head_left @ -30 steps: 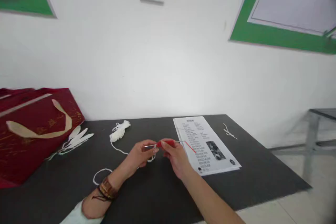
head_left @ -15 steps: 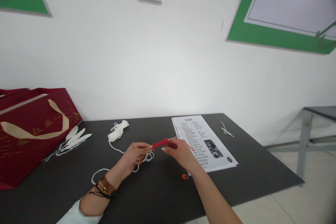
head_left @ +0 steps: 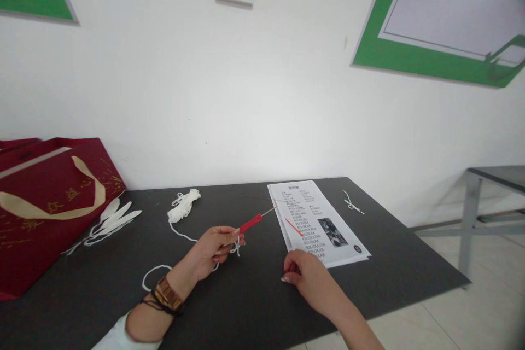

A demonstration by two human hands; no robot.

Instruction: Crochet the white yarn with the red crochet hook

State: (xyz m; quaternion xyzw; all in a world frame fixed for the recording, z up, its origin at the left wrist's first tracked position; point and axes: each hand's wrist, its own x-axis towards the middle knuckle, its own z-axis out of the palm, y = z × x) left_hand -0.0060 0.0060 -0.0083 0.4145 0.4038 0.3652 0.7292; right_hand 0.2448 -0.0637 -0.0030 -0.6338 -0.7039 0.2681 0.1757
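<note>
My left hand is closed around the red handle of a crochet hook, whose thin metal shaft points up and right towards the printed sheets. A small loop of white yarn hangs by the same fingers. Lower right, my right hand is down at the table near the sheets' front edge, fingertips pinched together. Whatever they hold, if anything, is hidden; the spot where the orange stitch marker lay is covered by this hand. A strand of yarn curls on the table behind my left wrist.
Further back lies a white yarn skein. Printed sheets with a thin red strip on top lie right of centre. At left are white leaf-shaped pieces and a dark red gift bag. A knotted white cord is at right.
My right hand has let go of the crochet hook and moved down and right to the table, over the orange marker's place. My left hand keeps the hook, now with its shaft in plain view.
</note>
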